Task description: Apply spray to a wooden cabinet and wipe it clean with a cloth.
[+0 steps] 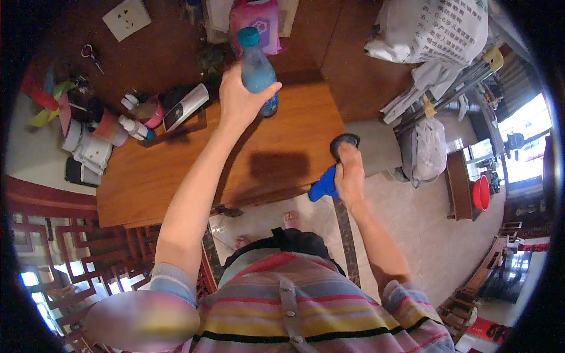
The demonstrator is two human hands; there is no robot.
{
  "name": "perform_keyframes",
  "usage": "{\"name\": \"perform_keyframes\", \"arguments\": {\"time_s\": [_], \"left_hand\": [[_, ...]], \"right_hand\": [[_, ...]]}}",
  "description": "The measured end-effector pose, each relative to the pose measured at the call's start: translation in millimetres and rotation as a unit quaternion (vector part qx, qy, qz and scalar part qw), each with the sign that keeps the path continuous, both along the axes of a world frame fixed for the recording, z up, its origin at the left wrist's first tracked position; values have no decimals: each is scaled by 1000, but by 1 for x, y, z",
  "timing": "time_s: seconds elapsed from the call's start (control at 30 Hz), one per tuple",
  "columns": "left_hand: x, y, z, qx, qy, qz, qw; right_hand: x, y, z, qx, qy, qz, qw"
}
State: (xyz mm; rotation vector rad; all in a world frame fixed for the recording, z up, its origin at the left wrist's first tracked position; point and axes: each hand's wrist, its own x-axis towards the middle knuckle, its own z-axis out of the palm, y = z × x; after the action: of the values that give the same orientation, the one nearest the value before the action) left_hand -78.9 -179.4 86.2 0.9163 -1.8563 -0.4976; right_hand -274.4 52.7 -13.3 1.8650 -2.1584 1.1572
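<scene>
My left hand point(238, 99) grips a plastic bottle point(257, 73) with a teal cap and a blue label near its base. The bottle is upright over the far side of a brown wooden desk point(212, 163); whether its base touches the wood I cannot tell. Beyond the desk's right end, my right hand point(351, 176) is closed around a bright blue cloth point(325, 185). A dark round object point(339, 143) shows at the fingers of that hand, too blurred to name.
Cups, a white bottle point(132, 127) and a silver handset-like device point(186, 107) stand at the desk's back left. A pink packet point(256, 22) is behind the bottle. White plastic bags point(428, 150) hang at right. A red basin point(481, 193) sits farther right.
</scene>
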Motion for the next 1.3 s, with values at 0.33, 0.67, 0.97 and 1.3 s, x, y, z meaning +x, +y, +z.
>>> {"name": "perform_keyframes", "arguments": {"time_s": [0.33,0.67,0.97,1.3], "left_hand": [[-46,-13,-35,26,46,23,998],[13,67,-37,64,101,95,988],[178,216,-89,51,123,267,954],[273,217,-121,130,296,442,837]], "right_hand": [[22,8,4,30,41,238,970],[103,-63,25,122,122,503,847],[254,-112,17,90,118,592,792],[442,-152,26,0,197,681,705]]}}
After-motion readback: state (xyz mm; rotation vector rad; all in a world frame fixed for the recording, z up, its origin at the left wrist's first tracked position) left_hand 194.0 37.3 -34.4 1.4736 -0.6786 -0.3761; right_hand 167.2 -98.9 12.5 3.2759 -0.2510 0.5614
